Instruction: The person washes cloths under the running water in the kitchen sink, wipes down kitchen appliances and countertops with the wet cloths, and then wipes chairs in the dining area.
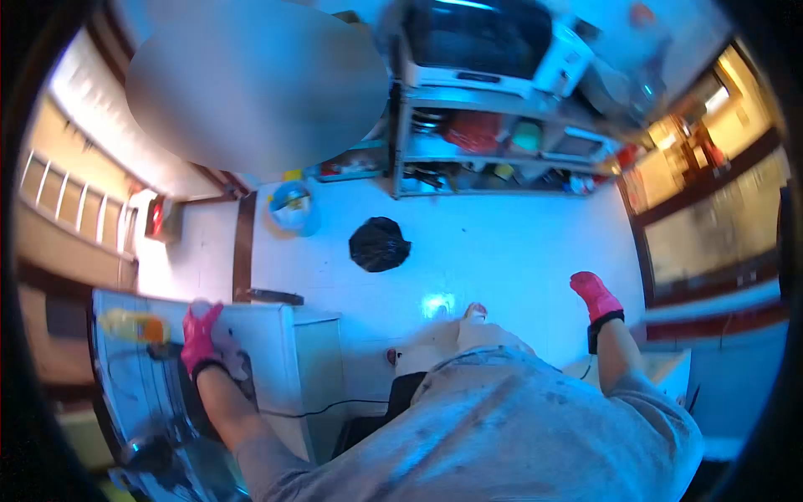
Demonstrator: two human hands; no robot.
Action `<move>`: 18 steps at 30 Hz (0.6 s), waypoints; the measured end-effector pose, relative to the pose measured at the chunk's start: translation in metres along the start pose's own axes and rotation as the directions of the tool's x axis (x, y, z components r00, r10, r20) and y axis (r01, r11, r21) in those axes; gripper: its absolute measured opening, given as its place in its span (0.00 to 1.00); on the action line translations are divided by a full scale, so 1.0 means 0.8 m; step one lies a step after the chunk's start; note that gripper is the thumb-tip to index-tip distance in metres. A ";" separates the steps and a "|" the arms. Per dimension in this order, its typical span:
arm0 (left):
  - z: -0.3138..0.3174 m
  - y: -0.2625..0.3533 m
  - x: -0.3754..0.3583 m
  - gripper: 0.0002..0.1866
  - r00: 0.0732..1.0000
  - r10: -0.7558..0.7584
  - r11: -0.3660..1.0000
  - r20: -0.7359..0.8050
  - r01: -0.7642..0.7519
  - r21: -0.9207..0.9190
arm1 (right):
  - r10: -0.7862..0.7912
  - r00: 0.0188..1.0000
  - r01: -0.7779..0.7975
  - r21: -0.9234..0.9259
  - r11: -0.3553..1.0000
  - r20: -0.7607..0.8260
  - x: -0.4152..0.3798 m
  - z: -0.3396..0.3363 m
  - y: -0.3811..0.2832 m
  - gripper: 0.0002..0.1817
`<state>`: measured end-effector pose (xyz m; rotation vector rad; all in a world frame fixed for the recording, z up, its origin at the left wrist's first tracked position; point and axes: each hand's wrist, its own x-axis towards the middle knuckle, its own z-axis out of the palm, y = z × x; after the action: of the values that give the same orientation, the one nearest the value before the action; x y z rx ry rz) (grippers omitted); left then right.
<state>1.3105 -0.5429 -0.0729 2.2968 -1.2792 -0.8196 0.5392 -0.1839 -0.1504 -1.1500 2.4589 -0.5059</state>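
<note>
The person looks down on their own body, grey shirt (519, 427) filling the lower middle of the view, both hands in pink gloves.

The left hand (201, 335) rests on the edge of a white cabinet (284, 351) at lower left. Its grip is clenched on a pale cloth (230, 356) that bunches out just beside the wrist, against the cabinet's top. Just left of the hand lies a yellow bottle (130, 325) with an orange end, on a shiny tabletop (142, 393); the picture is too blurred to tell whether the fingers touch it. A dark cable (335, 408) trails across the cabinet's front below.

The right hand (595, 294) is raised out to the side, well apart from the left, above the white tiled floor (502, 243). Its fingers look curled, but I cannot tell whether the grip is clenched or released; nothing shows in it. A dark band sits at its wrist.

On the floor, well ahead of the person, lies a black bag (379, 243), and farther left a blue and white bucket (293, 207) stands near the wall. Behind them a metal shelf (493, 151) carries red, green and yellow items, with a microwave (477, 42) on top. One foot (474, 313) shows just past the shirt.
</note>
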 end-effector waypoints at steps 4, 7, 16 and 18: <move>0.030 -0.005 -0.007 0.57 0.986 -0.004 0.966 0.166 -0.040 0.256 | 0.333 0.860 -0.356 -0.013 0.934 0.388 -0.064 0.061 0.150 0.14; 0.072 -0.012 -0.029 0.58 0.989 -0.011 0.909 0.150 -0.053 0.414 | 0.460 0.685 -0.543 -0.025 0.839 0.564 -0.113 0.088 0.221 0.09; 0.183 0.008 -0.166 0.27 0.912 -0.096 0.848 0.398 -0.135 0.513 | 0.498 0.850 -0.431 0.771 0.469 0.173 -0.096 -0.040 0.398 0.13; 0.259 0.040 -0.187 0.27 0.849 -0.118 0.775 0.515 -0.245 0.582 | 0.472 0.879 -0.087 0.949 0.304 -0.070 -0.071 -0.163 0.441 0.20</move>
<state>1.0926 -0.4412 -0.1655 2.5823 -2.1556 -1.1977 0.2824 0.0938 -0.1926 -0.0833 1.8764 -1.8143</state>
